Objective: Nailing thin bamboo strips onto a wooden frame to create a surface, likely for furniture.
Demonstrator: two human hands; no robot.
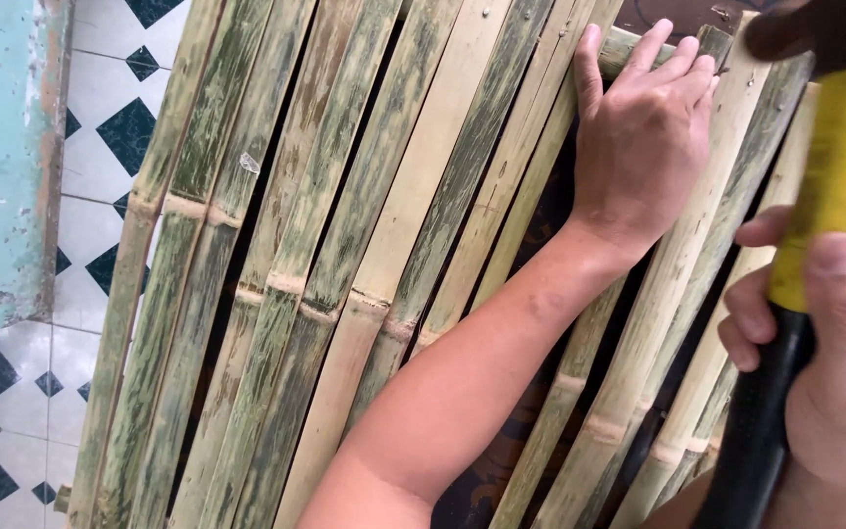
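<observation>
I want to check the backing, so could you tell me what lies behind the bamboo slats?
Through gaps between the bamboo slats, only something dark shows, with a faint pattern low down. The slats and left hand cover the rest.

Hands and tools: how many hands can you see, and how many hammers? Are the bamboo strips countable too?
Hands: 2, left hand flat on the bamboo slats, right hand gripping the handle
Hammers: 1, hammer with a yellow and black handle
Total: 3
The slats overlap and run off the picture, so no sure count.
</observation>
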